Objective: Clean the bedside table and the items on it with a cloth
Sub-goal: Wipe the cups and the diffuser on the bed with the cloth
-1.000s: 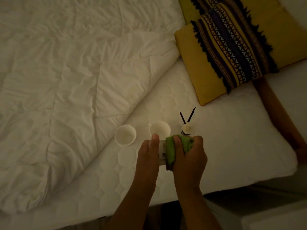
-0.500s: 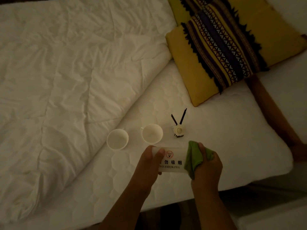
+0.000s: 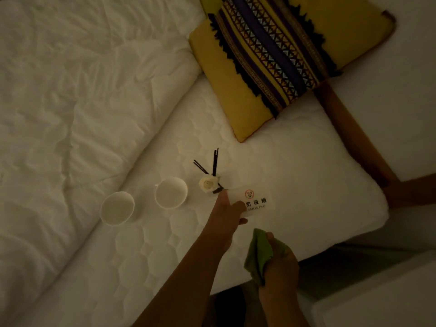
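The left hand (image 3: 226,212) grasps the white rectangular no-smoking sign (image 3: 258,201), seemingly to set it on the quilted white mattress (image 3: 306,175); the right hand (image 3: 280,263) clutches the green cloth (image 3: 257,253) aside.

Reed diffuser (image 3: 208,184) just beside sign (image 3: 257,201), open mattress (image 3: 311,192) to its right

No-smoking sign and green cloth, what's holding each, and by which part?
Left hand holds the no-smoking sign by its left end; right hand grips the green cloth by its right side.
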### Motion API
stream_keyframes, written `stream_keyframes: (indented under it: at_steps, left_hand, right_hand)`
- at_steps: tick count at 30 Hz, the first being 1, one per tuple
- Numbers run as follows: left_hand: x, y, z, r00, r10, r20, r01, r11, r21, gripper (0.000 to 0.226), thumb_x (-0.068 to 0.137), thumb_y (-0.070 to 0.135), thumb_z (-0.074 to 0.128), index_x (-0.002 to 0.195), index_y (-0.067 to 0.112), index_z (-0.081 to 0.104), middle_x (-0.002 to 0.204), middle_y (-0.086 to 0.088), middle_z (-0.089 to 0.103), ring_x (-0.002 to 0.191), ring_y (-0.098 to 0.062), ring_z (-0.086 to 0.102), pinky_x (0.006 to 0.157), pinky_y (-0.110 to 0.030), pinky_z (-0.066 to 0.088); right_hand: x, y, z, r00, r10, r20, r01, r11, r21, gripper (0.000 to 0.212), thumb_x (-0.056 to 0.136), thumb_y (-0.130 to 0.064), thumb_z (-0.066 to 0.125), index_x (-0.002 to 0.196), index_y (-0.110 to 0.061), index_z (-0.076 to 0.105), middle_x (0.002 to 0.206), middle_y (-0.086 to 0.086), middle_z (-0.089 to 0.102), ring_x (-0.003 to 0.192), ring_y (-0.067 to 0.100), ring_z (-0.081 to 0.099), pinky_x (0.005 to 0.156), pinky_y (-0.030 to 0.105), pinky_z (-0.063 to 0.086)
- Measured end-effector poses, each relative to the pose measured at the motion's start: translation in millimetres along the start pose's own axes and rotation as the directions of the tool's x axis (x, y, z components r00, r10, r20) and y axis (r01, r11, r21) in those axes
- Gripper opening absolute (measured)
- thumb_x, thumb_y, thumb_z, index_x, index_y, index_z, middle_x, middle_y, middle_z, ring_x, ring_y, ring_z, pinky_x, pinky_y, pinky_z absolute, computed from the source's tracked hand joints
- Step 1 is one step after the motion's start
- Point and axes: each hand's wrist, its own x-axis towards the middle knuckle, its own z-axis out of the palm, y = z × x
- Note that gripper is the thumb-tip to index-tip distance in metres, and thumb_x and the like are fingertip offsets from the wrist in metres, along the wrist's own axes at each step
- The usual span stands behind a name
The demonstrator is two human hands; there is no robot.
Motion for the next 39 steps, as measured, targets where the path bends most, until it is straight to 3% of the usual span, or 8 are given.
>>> stream_keyframes:
  at_steps: [4, 9, 14, 21, 25, 31, 35, 39]
  left_hand:
    - [42, 1, 17, 0.999, -0.054, 0.001, 0.054, 0.998, -0.021, 0.036, 0.092, -0.004, 0.047, 0.125, 0.010, 0.045, 0.123, -0.013, 0.057, 0.108, -0.028, 0.056, 0.080, -0.035, 0.053]
    - [81, 2, 33, 1.000, -0.023, -0.022, 0.024, 0.997, 0.075, 0.040, 0.087, -0.014, 0.052, 0.121, 0.007, 0.048, 0.119, -0.013, 0.056, 0.112, -0.033, 0.056, 0.087, -0.039, 0.056]
    - [99, -7, 46, 0.994, 0.107, -0.007, -0.105, 0.987, 0.121, 0.041, 0.084, -0.019, 0.051, 0.109, 0.013, 0.056, 0.117, -0.014, 0.059, 0.112, -0.031, 0.059, 0.087, -0.041, 0.058]
    - [132, 6, 58, 0.920, 0.391, -0.028, -0.366, 0.882, 0.296, 0.044, 0.083, -0.012, 0.056, 0.084, 0.032, 0.055, 0.096, 0.014, 0.063, 0.094, -0.005, 0.064, 0.070, -0.018, 0.057]
    - [148, 3, 55, 0.905, 0.424, -0.033, -0.367, 0.817, 0.444, 0.041, 0.082, -0.008, 0.057, 0.081, 0.033, 0.055, 0.087, 0.019, 0.061, 0.082, 0.003, 0.060, 0.072, -0.023, 0.056]
    - [153, -8, 53, 0.920, 0.391, -0.021, -0.294, 0.726, 0.622, 0.033, 0.085, -0.004, 0.061, 0.108, 0.019, 0.057, 0.110, 0.002, 0.061, 0.107, -0.021, 0.060, 0.084, -0.028, 0.053]
    - [129, -14, 52, 0.964, 0.262, -0.036, -0.223, 0.879, 0.421, 0.076, 0.086, -0.006, 0.061, 0.147, 0.024, 0.027, 0.144, -0.003, 0.042, 0.131, -0.019, 0.042, 0.105, -0.035, 0.044]
    - [86, -29, 46, 0.984, 0.164, -0.070, -0.138, 0.948, 0.288, 0.082, 0.089, -0.004, 0.061, 0.153, 0.022, 0.017, 0.154, 0.000, 0.031, 0.137, -0.018, 0.034, 0.111, -0.036, 0.034]
  right_hand:
    - [14, 3, -4, 0.999, 0.003, 0.032, -0.001, 0.999, -0.046, 0.040, 0.083, -0.046, 0.065, 0.103, -0.012, 0.061, 0.100, 0.010, 0.064, 0.091, 0.029, 0.061, 0.084, 0.043, 0.050]
    - [31, 2, -4, 0.998, -0.048, 0.046, 0.054, 0.987, -0.148, 0.036, 0.081, -0.051, 0.066, 0.088, -0.016, 0.061, 0.087, 0.006, 0.065, 0.078, 0.022, 0.062, 0.061, 0.028, 0.044]
    - [48, -10, -1, 0.983, -0.143, 0.113, 0.172, 0.935, -0.310, 0.036, 0.077, -0.055, 0.065, 0.084, -0.020, 0.058, 0.086, 0.004, 0.064, 0.080, 0.022, 0.062, 0.081, 0.042, 0.053]
    - [60, -26, -4, 0.966, -0.200, 0.164, 0.243, 0.917, -0.317, 0.035, 0.081, -0.047, 0.067, 0.079, -0.014, 0.056, 0.077, 0.004, 0.059, 0.073, 0.022, 0.058, 0.075, 0.038, 0.051]
    - [62, -25, -9, 0.959, -0.214, 0.185, 0.263, 0.914, -0.308, 0.035, 0.081, -0.044, 0.068, 0.077, -0.010, 0.057, 0.072, 0.006, 0.059, 0.067, 0.021, 0.057, 0.066, 0.034, 0.049]
    - [64, -23, -11, 0.962, -0.225, 0.154, 0.263, 0.915, -0.307, 0.034, 0.080, -0.044, 0.067, 0.079, -0.012, 0.057, 0.075, 0.007, 0.060, 0.070, 0.022, 0.058, 0.073, 0.038, 0.051]
    - [61, -28, -12, 0.954, -0.254, 0.159, 0.292, 0.909, -0.297, 0.036, 0.080, -0.046, 0.067, 0.086, -0.011, 0.059, 0.084, 0.009, 0.064, 0.082, 0.028, 0.064, 0.082, 0.044, 0.055]
    - [49, -36, -13, 0.937, -0.294, 0.186, 0.338, 0.897, -0.283, 0.034, 0.082, -0.045, 0.066, 0.088, -0.012, 0.059, 0.086, 0.010, 0.065, 0.082, 0.028, 0.066, 0.081, 0.045, 0.057]
